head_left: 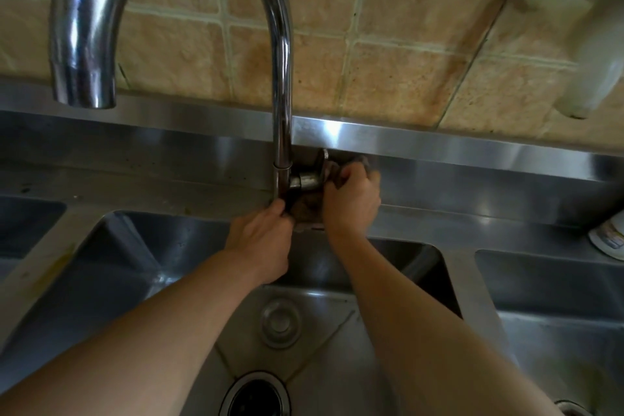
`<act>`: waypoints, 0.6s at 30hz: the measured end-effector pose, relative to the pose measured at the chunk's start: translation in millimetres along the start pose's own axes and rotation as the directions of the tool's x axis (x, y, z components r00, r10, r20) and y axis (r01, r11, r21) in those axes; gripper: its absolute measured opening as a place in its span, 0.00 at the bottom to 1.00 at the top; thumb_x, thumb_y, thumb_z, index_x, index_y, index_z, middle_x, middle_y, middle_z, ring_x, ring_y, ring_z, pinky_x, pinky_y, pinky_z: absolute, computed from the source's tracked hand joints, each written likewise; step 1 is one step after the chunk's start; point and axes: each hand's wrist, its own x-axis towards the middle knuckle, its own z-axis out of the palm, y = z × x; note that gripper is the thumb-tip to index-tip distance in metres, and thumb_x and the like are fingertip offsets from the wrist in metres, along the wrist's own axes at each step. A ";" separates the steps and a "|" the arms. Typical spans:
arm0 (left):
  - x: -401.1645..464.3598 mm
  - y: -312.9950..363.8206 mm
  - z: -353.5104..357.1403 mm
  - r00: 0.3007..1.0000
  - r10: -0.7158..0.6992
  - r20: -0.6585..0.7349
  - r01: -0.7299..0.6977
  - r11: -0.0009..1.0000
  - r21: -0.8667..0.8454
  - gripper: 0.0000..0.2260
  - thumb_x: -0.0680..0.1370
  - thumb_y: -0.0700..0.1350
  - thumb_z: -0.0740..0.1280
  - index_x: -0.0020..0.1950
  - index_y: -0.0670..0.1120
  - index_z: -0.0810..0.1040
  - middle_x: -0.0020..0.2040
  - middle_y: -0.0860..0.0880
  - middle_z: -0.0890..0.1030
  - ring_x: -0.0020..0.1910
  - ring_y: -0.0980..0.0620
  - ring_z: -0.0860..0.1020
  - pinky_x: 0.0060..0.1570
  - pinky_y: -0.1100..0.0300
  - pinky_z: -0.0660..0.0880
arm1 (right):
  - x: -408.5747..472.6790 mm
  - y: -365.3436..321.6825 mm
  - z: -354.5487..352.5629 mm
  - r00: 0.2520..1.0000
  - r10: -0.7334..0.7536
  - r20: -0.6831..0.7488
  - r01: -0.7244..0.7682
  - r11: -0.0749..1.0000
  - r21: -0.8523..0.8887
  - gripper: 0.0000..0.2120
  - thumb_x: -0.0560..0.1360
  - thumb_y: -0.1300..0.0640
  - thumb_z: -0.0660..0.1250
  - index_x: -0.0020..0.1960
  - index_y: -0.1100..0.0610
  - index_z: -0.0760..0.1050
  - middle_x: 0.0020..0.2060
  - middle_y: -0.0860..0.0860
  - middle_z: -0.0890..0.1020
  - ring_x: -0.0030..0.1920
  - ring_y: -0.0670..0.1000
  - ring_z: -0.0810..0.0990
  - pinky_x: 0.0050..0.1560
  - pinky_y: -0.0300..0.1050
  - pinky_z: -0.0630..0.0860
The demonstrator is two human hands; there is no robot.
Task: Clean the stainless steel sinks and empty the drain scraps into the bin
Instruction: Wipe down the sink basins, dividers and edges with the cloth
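two hands grip brown cloth (305, 209) at faucet (283, 84) base — left hand (261, 243), right hand (351, 199).

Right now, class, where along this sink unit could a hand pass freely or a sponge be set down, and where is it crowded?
Free: the steel ledge left of the faucet, and the stretch right of the right hand up to the white container. Crowded: the faucet base, where the left hand and right hand both grip a dark cloth around the valve.

Stained beige wall tiles (398, 54) behind
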 end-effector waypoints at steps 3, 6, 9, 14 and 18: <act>0.7 0.1 -1.1 1.000 -0.003 0.005 0.003 1.000 0.004 0.21 0.73 0.42 0.68 0.65 0.48 0.72 0.62 0.49 0.66 0.59 0.46 0.72 0.49 0.56 0.69 | 4.5 4.6 0.2 0.998 -0.062 0.027 0.065 0.991 -0.114 0.07 0.75 0.58 0.66 0.52 0.58 0.73 0.56 0.56 0.73 0.48 0.60 0.77 0.43 0.46 0.67; -0.1 1.9 0.1 1.000 0.005 0.014 -0.005 1.000 -0.003 0.22 0.73 0.42 0.68 0.66 0.49 0.71 0.62 0.50 0.65 0.59 0.47 0.72 0.50 0.56 0.69 | 15.9 26.5 -15.5 0.997 -0.068 0.040 0.075 0.979 -0.192 0.07 0.74 0.58 0.67 0.51 0.59 0.73 0.56 0.57 0.73 0.47 0.62 0.77 0.45 0.52 0.72; 0.5 2.4 0.7 1.000 0.004 -0.002 -0.004 1.000 -0.019 0.23 0.73 0.41 0.68 0.68 0.49 0.70 0.63 0.50 0.65 0.59 0.48 0.73 0.52 0.55 0.70 | 29.8 49.8 -39.4 0.994 0.088 -0.066 -0.098 0.983 -0.158 0.06 0.73 0.58 0.68 0.47 0.59 0.75 0.53 0.59 0.75 0.49 0.63 0.77 0.48 0.53 0.73; 1.0 -0.1 3.9 1.000 0.015 -0.019 -0.015 0.999 -0.033 0.23 0.74 0.41 0.68 0.69 0.49 0.70 0.63 0.50 0.66 0.58 0.48 0.73 0.52 0.55 0.72 | 44.0 77.7 -78.5 0.958 0.244 -0.153 -0.260 0.961 -0.098 0.07 0.73 0.58 0.67 0.49 0.60 0.75 0.53 0.61 0.76 0.51 0.65 0.76 0.53 0.56 0.72; -1.3 0.5 3.1 1.000 0.015 0.005 -0.015 1.000 -0.022 0.27 0.74 0.41 0.67 0.71 0.50 0.66 0.65 0.50 0.65 0.60 0.47 0.72 0.53 0.55 0.71 | 37.1 74.2 -109.1 0.989 0.081 -0.122 -0.088 0.995 -0.054 0.08 0.70 0.60 0.68 0.49 0.56 0.78 0.50 0.57 0.79 0.49 0.58 0.78 0.50 0.55 0.77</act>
